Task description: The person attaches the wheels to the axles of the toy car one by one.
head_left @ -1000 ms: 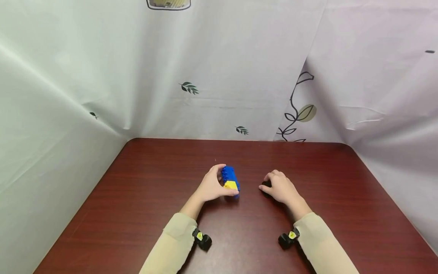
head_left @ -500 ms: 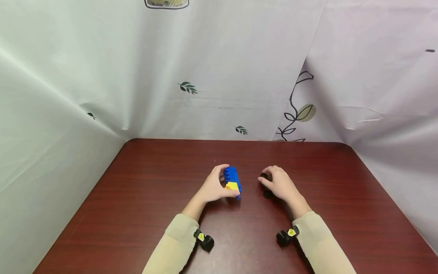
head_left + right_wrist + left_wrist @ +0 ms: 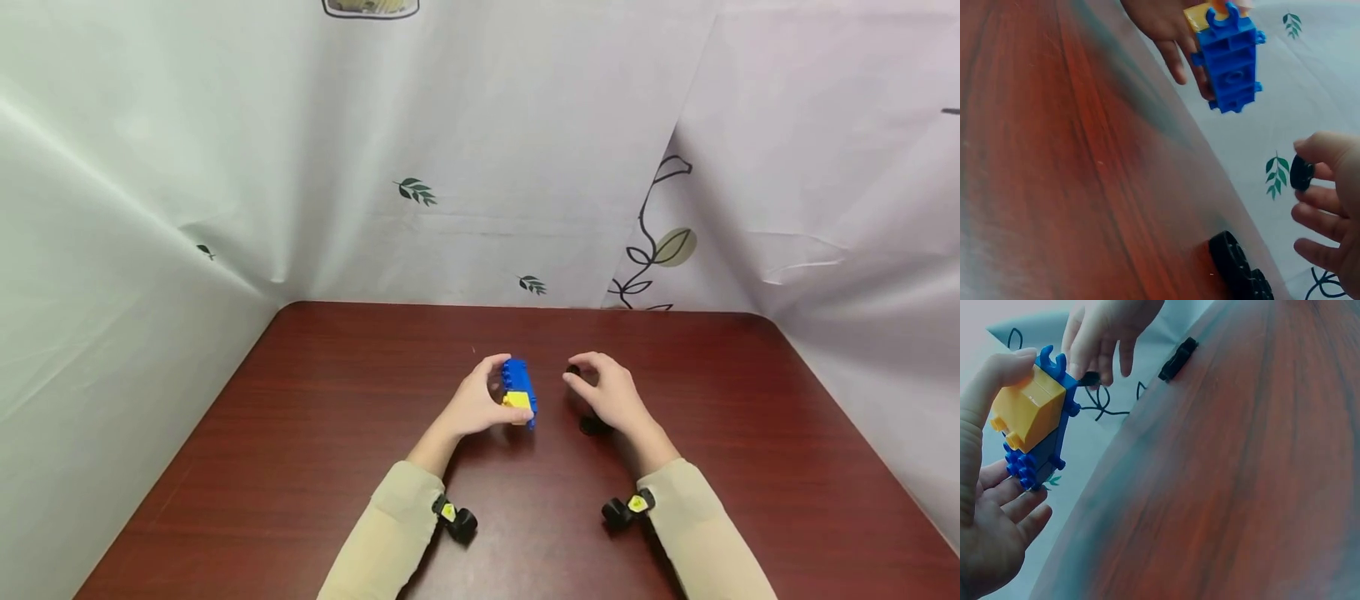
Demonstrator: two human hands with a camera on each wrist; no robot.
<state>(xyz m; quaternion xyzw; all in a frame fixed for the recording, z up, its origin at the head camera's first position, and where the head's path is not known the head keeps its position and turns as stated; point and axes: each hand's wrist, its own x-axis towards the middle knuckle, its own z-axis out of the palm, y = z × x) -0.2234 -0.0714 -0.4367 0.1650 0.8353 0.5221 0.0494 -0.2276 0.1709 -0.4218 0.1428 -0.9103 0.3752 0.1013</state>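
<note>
My left hand (image 3: 471, 407) grips a toy vehicle body made of a blue studded base (image 3: 517, 375) and a yellow block (image 3: 1030, 407), thumb on the yellow end and fingers at the far end. It is held up off the table. In the right wrist view, the base's ribbed underside faces the camera, with small pegs along its sides. Between thumb and fingertips, my right hand (image 3: 617, 398) pinches a small black toy wheel (image 3: 1300, 172). Below that hand lie more black wheels (image 3: 1229, 257), partly hidden by it in the head view.
The reddish-brown wooden table (image 3: 360, 383) has rounded far corners. Behind it and along both sides hangs a pale cloth (image 3: 480, 150) printed with leaves. Each sleeve cuff carries a small black wrist camera (image 3: 618, 515).
My right hand has risen from the wheels on the table with one wheel between its fingers, uncovering others below. The left hand has shifted slightly right with the toy body.
</note>
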